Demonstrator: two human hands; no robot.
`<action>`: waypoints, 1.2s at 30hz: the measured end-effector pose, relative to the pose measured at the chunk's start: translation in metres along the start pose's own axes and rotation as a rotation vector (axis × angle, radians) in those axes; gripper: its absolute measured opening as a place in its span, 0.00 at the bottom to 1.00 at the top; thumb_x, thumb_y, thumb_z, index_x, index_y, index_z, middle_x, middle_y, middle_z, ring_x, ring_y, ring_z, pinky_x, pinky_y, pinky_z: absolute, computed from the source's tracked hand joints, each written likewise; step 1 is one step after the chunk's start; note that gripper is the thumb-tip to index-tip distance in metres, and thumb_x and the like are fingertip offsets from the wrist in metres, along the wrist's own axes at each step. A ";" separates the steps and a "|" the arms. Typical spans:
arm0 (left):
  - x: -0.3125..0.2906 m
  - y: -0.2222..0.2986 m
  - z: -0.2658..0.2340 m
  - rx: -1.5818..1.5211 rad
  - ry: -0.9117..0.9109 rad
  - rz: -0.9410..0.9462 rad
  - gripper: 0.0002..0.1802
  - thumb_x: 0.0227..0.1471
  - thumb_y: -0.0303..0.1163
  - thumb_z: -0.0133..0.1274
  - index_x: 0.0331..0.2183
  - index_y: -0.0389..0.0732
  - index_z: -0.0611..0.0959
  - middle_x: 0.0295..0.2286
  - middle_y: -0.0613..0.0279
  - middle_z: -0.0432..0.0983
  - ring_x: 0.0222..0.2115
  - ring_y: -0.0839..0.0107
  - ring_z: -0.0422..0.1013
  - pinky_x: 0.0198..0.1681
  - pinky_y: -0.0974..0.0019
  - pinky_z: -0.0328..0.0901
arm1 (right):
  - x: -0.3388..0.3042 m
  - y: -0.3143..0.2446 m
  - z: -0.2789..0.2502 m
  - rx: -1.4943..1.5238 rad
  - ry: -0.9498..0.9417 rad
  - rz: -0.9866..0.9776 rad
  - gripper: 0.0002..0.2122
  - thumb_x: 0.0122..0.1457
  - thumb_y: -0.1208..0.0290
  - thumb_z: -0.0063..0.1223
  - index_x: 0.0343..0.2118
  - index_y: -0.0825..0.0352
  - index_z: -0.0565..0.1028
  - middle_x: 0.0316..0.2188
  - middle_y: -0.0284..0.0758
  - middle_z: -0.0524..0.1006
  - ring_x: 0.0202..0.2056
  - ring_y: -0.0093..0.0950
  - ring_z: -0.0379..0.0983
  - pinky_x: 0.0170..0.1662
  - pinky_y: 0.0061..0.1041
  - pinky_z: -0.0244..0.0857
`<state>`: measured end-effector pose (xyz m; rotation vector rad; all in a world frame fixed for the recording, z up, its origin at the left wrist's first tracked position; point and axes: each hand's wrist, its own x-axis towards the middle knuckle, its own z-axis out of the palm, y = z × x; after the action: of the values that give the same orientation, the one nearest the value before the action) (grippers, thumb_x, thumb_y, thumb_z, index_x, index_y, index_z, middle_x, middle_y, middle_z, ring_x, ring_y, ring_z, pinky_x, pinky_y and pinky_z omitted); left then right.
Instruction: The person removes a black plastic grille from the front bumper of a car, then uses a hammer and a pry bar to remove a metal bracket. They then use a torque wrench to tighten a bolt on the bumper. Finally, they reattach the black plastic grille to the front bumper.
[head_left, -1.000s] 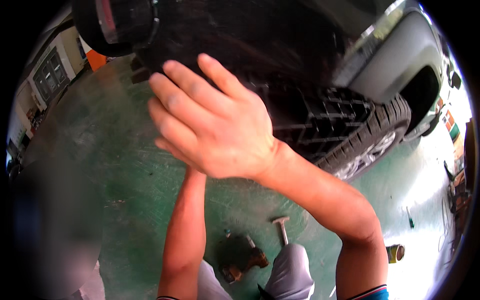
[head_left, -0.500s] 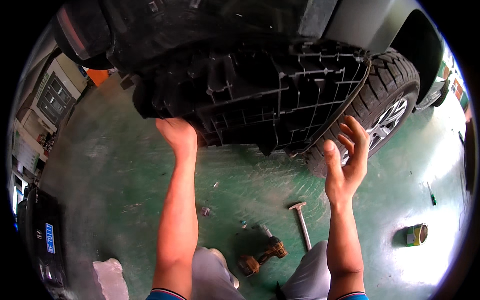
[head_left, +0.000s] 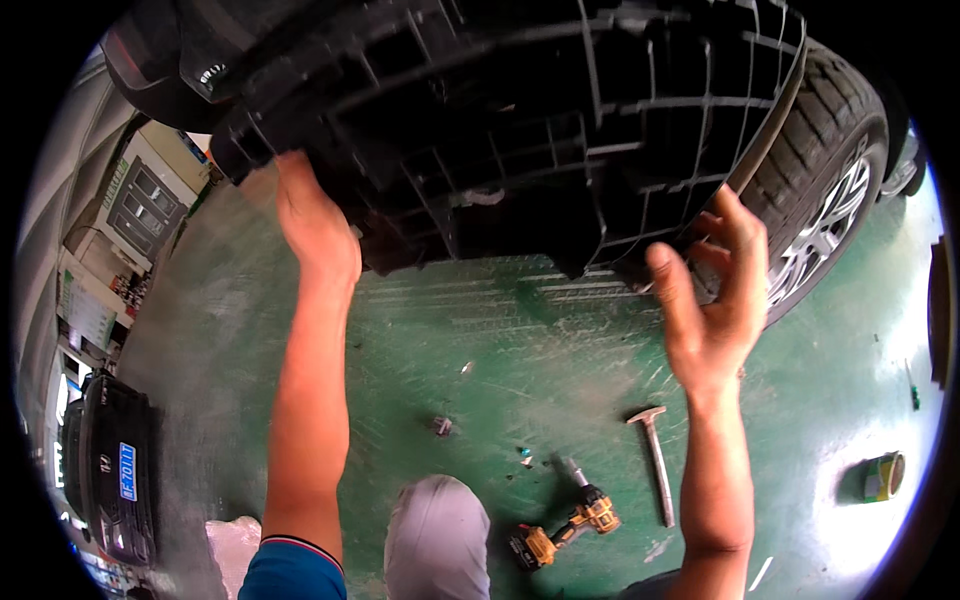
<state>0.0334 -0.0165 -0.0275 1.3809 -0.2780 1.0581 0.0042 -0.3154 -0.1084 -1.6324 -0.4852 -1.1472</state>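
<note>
A large black plastic car panel (head_left: 520, 150), gridded with ribs, fills the upper middle beside a car wheel (head_left: 830, 190). At its lower left edge is my left hand (head_left: 315, 215), closed on the panel, with the fingertips hidden. My right hand (head_left: 715, 290) is at the panel's lower right corner, in front of the tyre. Its thumb stands apart from the curved fingers, and the index fingertip is at the rim strip (head_left: 770, 145); whether it touches, I cannot tell. Nothing shows in that palm.
On the green floor lie a yellow and black cordless power tool (head_left: 570, 525) and a hammer (head_left: 655, 460). A can (head_left: 884, 477) and a screwdriver (head_left: 913, 385) are at the right. A dark car (head_left: 110, 470) stands at the left, near crumpled plastic sheeting (head_left: 235, 550).
The panel looks larger and nearer, tilted up. My left hand has moved up and left along with its edge. My right hand has shifted right, closer to the panel's rim.
</note>
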 end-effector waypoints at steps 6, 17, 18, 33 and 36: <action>0.005 -0.001 -0.003 -0.047 -0.081 0.043 0.28 0.65 0.50 0.36 0.54 0.37 0.69 0.51 0.64 0.69 0.51 0.72 0.65 0.57 0.67 0.58 | -0.030 0.013 -0.010 0.046 0.043 0.013 0.23 0.50 0.82 0.60 0.52 0.71 0.71 0.47 0.40 0.72 0.43 0.28 0.73 0.42 0.24 0.70; 0.011 -0.014 0.000 -0.005 0.031 0.102 0.31 0.64 0.51 0.39 0.55 0.34 0.70 0.52 0.63 0.69 0.51 0.70 0.65 0.57 0.68 0.57 | -0.024 0.008 -0.018 -0.019 0.010 0.123 0.23 0.50 0.80 0.62 0.51 0.67 0.71 0.35 0.34 0.73 0.35 0.24 0.71 0.39 0.23 0.69; 0.011 -0.014 0.004 -0.015 0.040 0.115 0.29 0.65 0.49 0.39 0.54 0.33 0.70 0.51 0.64 0.69 0.50 0.72 0.65 0.57 0.69 0.56 | -0.023 0.009 -0.019 -0.039 -0.005 0.149 0.24 0.50 0.79 0.63 0.52 0.67 0.71 0.31 0.32 0.72 0.33 0.23 0.71 0.39 0.23 0.68; 0.014 -0.020 -0.004 -0.082 -0.032 0.131 0.32 0.66 0.48 0.38 0.59 0.33 0.64 0.58 0.62 0.61 0.57 0.72 0.57 0.63 0.68 0.46 | -0.024 0.017 -0.004 0.191 0.066 0.365 0.14 0.57 0.75 0.61 0.47 0.68 0.77 0.25 0.19 0.67 0.26 0.10 0.59 0.30 0.09 0.52; 0.016 -0.020 -0.014 -0.152 -0.133 0.107 0.25 0.66 0.42 0.37 0.48 0.28 0.74 0.49 0.61 0.70 0.50 0.75 0.62 0.59 0.69 0.53 | -0.028 0.011 0.004 0.267 0.098 0.427 0.14 0.59 0.73 0.59 0.47 0.69 0.76 0.25 0.21 0.69 0.25 0.10 0.59 0.29 0.10 0.52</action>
<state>0.0511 0.0060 -0.0321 1.3117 -0.5246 1.0123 0.0016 -0.3095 -0.1376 -1.3562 -0.1994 -0.8002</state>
